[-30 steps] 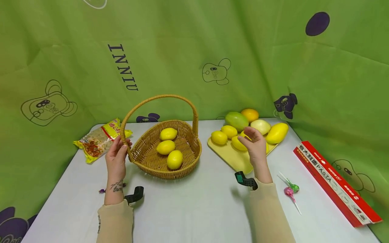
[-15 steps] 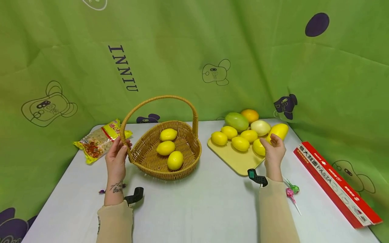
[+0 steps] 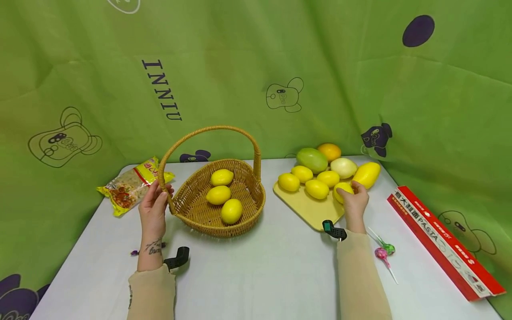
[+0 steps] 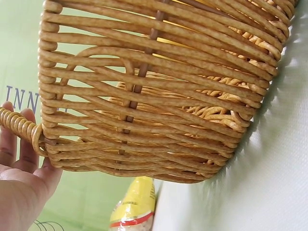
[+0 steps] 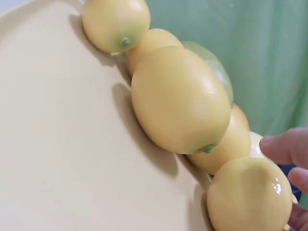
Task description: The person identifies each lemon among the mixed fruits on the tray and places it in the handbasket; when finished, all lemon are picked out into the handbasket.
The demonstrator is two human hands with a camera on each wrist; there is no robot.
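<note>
In the head view, a wicker basket (image 3: 206, 229) stands on the white table with three lemons (image 3: 218, 194) inside. My left hand (image 3: 154, 209) grips the foot of its arched handle; the left wrist view shows fingers and thumb around that wicker handle (image 4: 17, 122). My right hand (image 3: 356, 204) is at the right-hand lemon (image 3: 343, 190) on a yellow tray (image 3: 312, 212). In the right wrist view, the thumb stands slightly off this lemon (image 5: 248, 192), with other fingers close behind it. More lemons (image 3: 317, 189) lie beside it on the tray.
Behind the lemons are a green mango-like fruit (image 3: 312, 160), an orange fruit (image 3: 330, 151), a pale fruit (image 3: 344, 168) and a yellow mango (image 3: 366, 174). A red pasta box (image 3: 444, 242) and two lollipops (image 3: 382, 254) lie right. A yellow food bag (image 3: 130, 189) lies left.
My right hand has moved from above the middle of the tray rightward, then slightly left and onto the right-hand lemon. The left hand keeps its hold on the basket handle.
</note>
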